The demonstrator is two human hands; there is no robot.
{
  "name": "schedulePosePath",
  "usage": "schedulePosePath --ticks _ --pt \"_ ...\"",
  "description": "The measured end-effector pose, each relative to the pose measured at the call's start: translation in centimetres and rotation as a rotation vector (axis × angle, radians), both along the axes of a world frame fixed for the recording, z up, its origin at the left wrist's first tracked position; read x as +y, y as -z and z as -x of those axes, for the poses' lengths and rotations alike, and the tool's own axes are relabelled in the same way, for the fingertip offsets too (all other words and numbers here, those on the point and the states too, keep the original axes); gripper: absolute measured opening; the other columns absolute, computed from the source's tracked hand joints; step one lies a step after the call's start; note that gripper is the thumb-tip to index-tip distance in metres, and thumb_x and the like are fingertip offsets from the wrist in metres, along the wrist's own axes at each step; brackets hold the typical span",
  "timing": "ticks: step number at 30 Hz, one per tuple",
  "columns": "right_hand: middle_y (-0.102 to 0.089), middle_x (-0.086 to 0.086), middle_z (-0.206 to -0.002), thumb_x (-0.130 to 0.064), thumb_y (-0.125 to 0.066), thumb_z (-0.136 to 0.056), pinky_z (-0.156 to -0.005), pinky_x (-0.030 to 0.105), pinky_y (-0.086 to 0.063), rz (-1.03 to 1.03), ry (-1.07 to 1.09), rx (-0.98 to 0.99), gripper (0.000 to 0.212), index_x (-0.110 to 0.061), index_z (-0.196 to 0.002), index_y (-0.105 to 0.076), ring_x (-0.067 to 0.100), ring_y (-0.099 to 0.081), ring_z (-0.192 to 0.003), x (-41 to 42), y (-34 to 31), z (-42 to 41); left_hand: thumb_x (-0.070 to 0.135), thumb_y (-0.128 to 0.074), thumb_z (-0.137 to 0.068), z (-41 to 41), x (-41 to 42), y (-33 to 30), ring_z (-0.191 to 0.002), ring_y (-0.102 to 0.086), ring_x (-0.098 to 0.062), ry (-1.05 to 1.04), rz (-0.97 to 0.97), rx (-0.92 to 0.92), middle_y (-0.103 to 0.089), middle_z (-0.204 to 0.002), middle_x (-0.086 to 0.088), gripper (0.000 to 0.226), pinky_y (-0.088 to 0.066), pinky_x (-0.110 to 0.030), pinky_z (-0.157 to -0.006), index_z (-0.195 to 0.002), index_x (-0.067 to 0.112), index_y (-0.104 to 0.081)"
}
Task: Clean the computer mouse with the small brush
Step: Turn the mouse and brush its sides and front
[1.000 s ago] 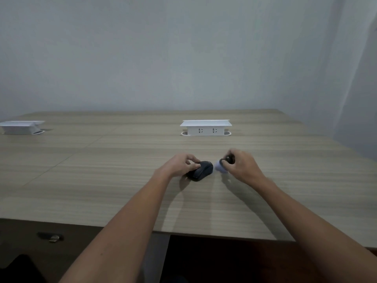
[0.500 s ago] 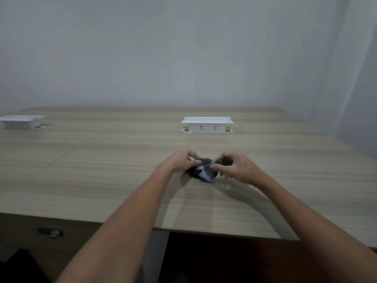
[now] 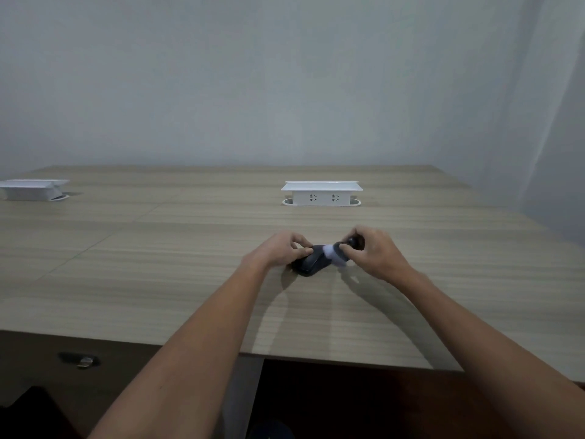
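Note:
A dark computer mouse (image 3: 311, 263) lies on the wooden table (image 3: 158, 280) in the middle of the view. My left hand (image 3: 278, 251) grips the mouse from its left side and holds it down. My right hand (image 3: 375, 253) pinches a small brush (image 3: 338, 256) with a dark handle and pale bristles. The bristles touch the right end of the mouse. Part of the brush handle is hidden inside my fingers.
A white socket box (image 3: 321, 193) stands on the table behind the hands. Another white box (image 3: 33, 189) sits at the far left. The table's front edge runs below my forearms, with a dark floor and a small metal object (image 3: 80, 361) beneath.
The brush swept left across the top of the mouse, then back to its right end. My left hand stayed on the mouse.

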State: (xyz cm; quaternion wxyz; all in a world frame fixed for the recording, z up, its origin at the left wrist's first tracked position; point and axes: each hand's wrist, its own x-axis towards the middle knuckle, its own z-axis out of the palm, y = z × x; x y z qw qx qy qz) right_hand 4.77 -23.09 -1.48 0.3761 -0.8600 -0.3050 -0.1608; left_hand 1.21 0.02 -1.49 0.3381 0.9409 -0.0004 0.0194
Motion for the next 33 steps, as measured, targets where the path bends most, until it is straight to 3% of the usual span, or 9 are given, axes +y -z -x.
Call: schedulePosePath --ticks 4,9,13,18,22,24,27,29,33 --pt "-0.068 -0.002 -0.066 -0.017 -0.074 -0.086 -0.056 0.025 -0.051 -0.041 -0.256 0.237 0.008 -0.010 -0.090 -0.074 0.011 -0.061 -0.056 -0.1 0.0 0.9 0.032 -0.062 -0.094 -0.2 0.2 0.2 -0.094 -0.067 -0.020 -0.016 0.021 -0.010 -0.071 -0.098 -0.007 0.027 -0.045 -0.024 -0.077 -0.117 0.022 -0.072" --pt "-0.072 0.001 -0.077 -0.021 -0.073 -0.083 -0.063 0.026 -0.047 -0.005 0.081 0.000 0.009 -0.012 -0.085 -0.072 0.017 -0.065 -0.072 -0.2 0.5 -0.4 0.032 -0.060 -0.095 -0.2 0.3 0.4 -0.100 -0.067 -0.019 -0.010 0.039 0.008 -0.072 -0.104 -0.007 0.028 -0.048 -0.027 -0.085 -0.120 0.024 -0.071" --pt "-0.072 0.000 -0.072 -0.019 -0.075 -0.085 -0.058 0.023 -0.050 -0.089 -0.193 0.207 0.008 -0.011 -0.088 -0.074 0.012 -0.064 -0.061 -0.1 0.4 0.6 0.030 -0.059 -0.096 -0.3 0.5 0.5 -0.094 -0.064 -0.015 -0.014 0.032 -0.016 -0.073 -0.105 -0.007 0.028 -0.045 -0.024 -0.079 -0.120 0.022 -0.071" --pt "-0.068 -0.004 -0.073 -0.020 -0.073 -0.083 -0.061 0.021 -0.044 -0.011 0.044 0.051 0.007 -0.013 -0.084 -0.072 0.011 -0.062 -0.067 -0.6 0.6 -0.4 0.030 -0.058 -0.097 -0.1 0.3 0.3 -0.094 -0.064 -0.015 -0.008 0.042 -0.007 -0.072 -0.103 -0.005 0.028 -0.045 -0.025 -0.081 -0.120 0.023 -0.071" --pt "-0.074 0.005 -0.076 -0.022 -0.075 -0.084 -0.060 0.026 -0.053 -0.090 -0.117 0.176 0.009 -0.014 -0.086 -0.074 0.015 -0.067 -0.067 -0.2 0.7 0.1 0.029 -0.059 -0.097 -0.1 0.3 0.4 -0.093 -0.064 -0.016 -0.013 0.042 -0.016 -0.071 -0.102 -0.006 0.028 -0.045 -0.024 -0.081 -0.121 0.021 -0.071" --pt "-0.074 0.003 -0.077 -0.021 -0.073 -0.083 -0.064 0.029 -0.053 -0.057 -0.045 0.142 0.007 -0.014 -0.085 -0.074 0.014 -0.066 -0.069 0.0 1.0 0.0 0.030 -0.059 -0.097 -0.1 0.3 0.3 -0.093 -0.064 -0.015 -0.016 0.040 -0.010 -0.070 -0.098 -0.002 0.028 -0.045 -0.025 -0.081 -0.121 0.023 -0.070" --pt "-0.072 0.000 -0.077 -0.020 -0.071 -0.084 -0.064 0.022 -0.050 -0.065 0.091 0.060 0.008 -0.012 -0.086 -0.073 0.013 -0.065 -0.071 -0.1 1.0 -0.2 0.031 -0.059 -0.096 0.2 0.3 0.3 -0.087 -0.064 -0.013 -0.005 0.046 -0.002 -0.068 -0.091 0.002 0.027 -0.045 -0.024 -0.077 -0.120 0.024 -0.070" --pt "-0.072 0.001 -0.075 -0.021 -0.073 -0.084 -0.061 0.017 -0.049 -0.118 -0.011 0.098 0.008 -0.014 -0.086 -0.075 0.010 -0.063 -0.066 -0.1 0.8 0.0 0.031 -0.059 -0.096 0.1 0.3 0.4 -0.089 -0.065 -0.014 -0.005 0.058 -0.002 -0.069 -0.094 -0.001 0.028 -0.045 -0.025 -0.078 -0.121 0.023 -0.070" --pt "-0.074 0.006 -0.077 -0.020 -0.073 -0.083 -0.063 0.028 -0.051 -0.056 -0.030 0.138 0.008 -0.012 -0.084 -0.075 0.016 -0.066 -0.071 -0.1 0.7 -0.1 0.032 -0.059 -0.096 0.3 0.0 0.3 -0.090 -0.064 -0.016 -0.024 0.065 -0.010 -0.068 -0.097 -0.004 0.029 -0.045 -0.025 -0.078 -0.122 0.022 -0.069"
